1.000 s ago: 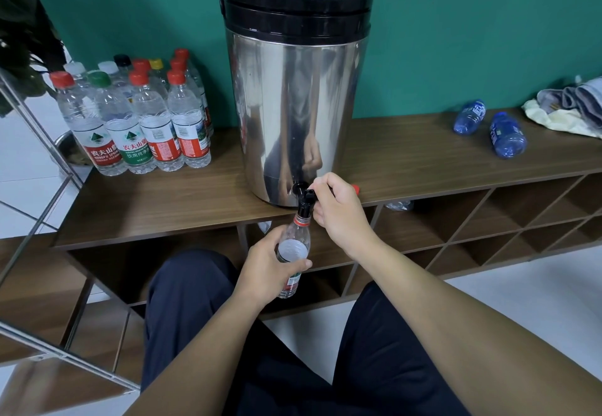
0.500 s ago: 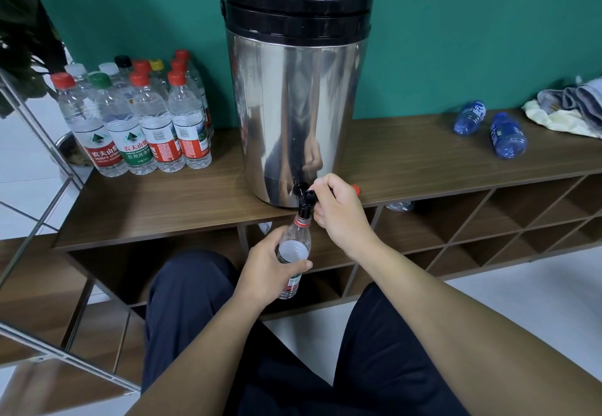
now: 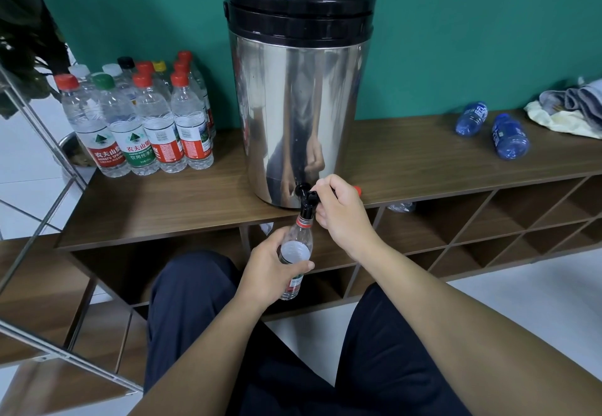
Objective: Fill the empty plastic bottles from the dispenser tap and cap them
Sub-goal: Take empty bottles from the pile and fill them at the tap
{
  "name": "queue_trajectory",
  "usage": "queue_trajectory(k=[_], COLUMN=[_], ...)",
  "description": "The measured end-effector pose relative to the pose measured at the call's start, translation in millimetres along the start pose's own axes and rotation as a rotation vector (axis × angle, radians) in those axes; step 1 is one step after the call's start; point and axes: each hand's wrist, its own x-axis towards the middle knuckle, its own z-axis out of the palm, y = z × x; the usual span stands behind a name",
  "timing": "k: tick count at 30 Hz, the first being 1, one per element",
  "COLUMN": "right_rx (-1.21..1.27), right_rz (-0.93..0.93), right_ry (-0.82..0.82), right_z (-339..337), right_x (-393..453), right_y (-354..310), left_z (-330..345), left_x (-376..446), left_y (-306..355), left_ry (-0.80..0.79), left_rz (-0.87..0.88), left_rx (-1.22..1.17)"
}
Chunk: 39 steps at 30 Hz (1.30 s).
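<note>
While the left hand wraps its fingers and thumb around the body of a clear plastic bottle, the bottle stands nearly upright with its open neck right under the black tap of the steel dispenser. The right hand has its fingers curled closely around the tap's handle, and a small red cap peeks out from behind its knuckles; whether the hand holds that cap or it lies on the shelf cannot be told. The dispenser, with its black lid, sits on a brown wooden shelf against a green wall, the tap hanging over the shelf's front edge. To the left of the dispenser a cluster of capped bottles stands upright, with red, green, white, black and yellow caps. Well to the right, two blue bottles lie on their sides, near a heap of cloths at the shelf's far end. Below the top board are diagonal cubbyholes. The person's dark trousers fill the bottom of the view
</note>
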Motion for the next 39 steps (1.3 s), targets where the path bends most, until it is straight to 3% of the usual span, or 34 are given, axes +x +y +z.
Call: queue_trajectory(k=[39], right_rx=[-0.011], right_rz=[-0.002], right_ry=[-0.007], right_z=[-0.8], right_x=[-2.4], right_y=[-1.1], left_z=[-0.7], left_x=[0.7], left_y=[-2.3], left_ry=[-0.014], left_rz=[-0.005], left_rx=[-0.001])
